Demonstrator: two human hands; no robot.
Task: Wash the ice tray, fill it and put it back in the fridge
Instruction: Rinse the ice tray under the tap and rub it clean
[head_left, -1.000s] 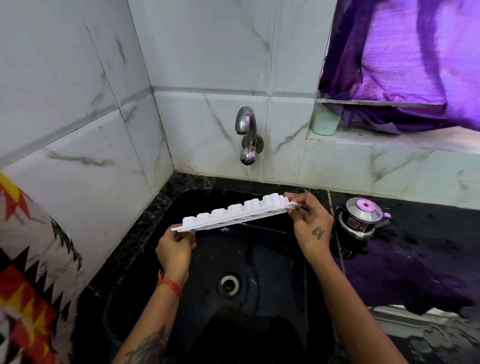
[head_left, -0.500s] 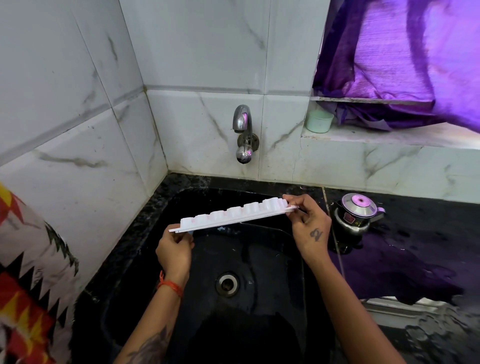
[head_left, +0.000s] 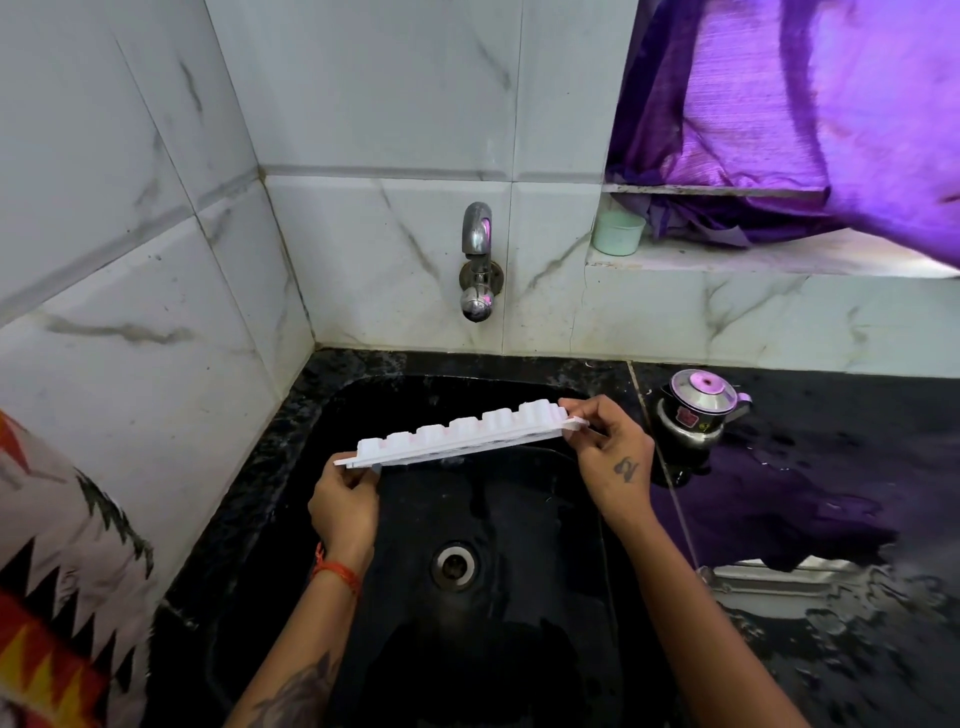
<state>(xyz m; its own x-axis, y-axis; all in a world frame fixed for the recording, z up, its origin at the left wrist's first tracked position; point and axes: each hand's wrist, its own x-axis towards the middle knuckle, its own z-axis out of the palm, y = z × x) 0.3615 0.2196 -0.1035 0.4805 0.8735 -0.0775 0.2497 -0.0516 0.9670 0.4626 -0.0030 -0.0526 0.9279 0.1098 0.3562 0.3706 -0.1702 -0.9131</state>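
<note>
A white ice tray (head_left: 462, 434) hangs upside down over the black sink (head_left: 519, 519), its cup bottoms pointing up and its right end a little higher. My left hand (head_left: 345, 506) pinches the tray's left end. My right hand (head_left: 613, 457) pinches its right end. The chrome tap (head_left: 478, 260) sticks out of the tiled wall above the sink, and no water runs from it. The drain (head_left: 453, 565) lies below the tray.
A small steel kettle (head_left: 696, 410) stands on the wet black counter (head_left: 831, 467) just right of the sink. A pale green cup (head_left: 618, 234) sits on the window ledge under a purple curtain (head_left: 805, 114). A patterned cloth (head_left: 57, 597) hangs at the left edge.
The tray and both hands hold nearly the same pose. The view has shifted slightly, so the scene sits a little lower and more to the left in frame.
</note>
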